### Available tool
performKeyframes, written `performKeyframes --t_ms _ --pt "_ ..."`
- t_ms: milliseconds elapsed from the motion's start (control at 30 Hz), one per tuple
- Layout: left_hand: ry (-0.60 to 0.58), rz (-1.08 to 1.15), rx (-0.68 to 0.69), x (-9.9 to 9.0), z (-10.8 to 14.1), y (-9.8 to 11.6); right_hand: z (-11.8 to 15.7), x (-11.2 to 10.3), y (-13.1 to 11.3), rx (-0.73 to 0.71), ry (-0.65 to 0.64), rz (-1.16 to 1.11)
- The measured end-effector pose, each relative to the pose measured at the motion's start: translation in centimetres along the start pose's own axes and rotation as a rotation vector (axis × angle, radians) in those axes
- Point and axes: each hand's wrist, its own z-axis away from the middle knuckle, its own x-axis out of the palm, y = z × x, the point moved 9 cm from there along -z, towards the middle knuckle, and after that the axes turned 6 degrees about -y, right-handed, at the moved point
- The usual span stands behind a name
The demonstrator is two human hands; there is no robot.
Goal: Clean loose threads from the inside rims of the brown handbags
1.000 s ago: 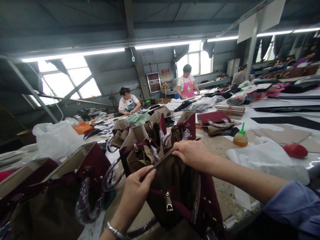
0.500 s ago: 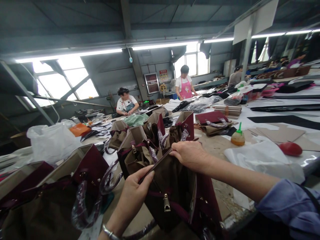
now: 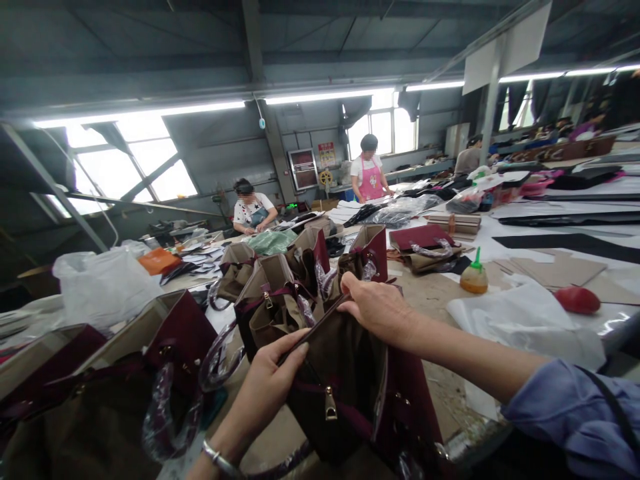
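Observation:
A dark brown and maroon handbag stands right in front of me, its top edge pinched between both hands. My left hand, with a silver bangle at the wrist, grips the near left part of that edge between thumb and fingers. Farther along the same edge, my right hand is closed on it. A gold zipper pull hangs on the bag's front. Behind it stands another open bag with a beige inside. A larger maroon bag with plastic-wrapped handles is at the left.
Right of the bag are a glue bottle with a green nozzle, a red object and white plastic sheeting. A white plastic bag lies at the left. Across the table are a person in a pink apron and a seated person.
Both hands keep their hold on the bag's edge and have shifted only slightly. The zipper pull hangs a little higher and farther left in view.

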Motion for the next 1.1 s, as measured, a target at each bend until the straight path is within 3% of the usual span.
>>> performKeyframes --t_ms 467,867,1100 --pt "-0.043 0.141 -0.081 -0.5 -0.7 -0.7 -1.5 0.8 -1.4 -0.173 -0.170 0.035" --pt "-0.245 0.321 -0.191 0.5 -1.3 -0.1 -2.7 1.5 -1.3 -0.160 -0.132 0.002" --pt "-0.229 0.300 -0.215 0.5 -2.4 -0.7 -3.0 1.6 -1.2 -0.149 -0.135 -0.015"
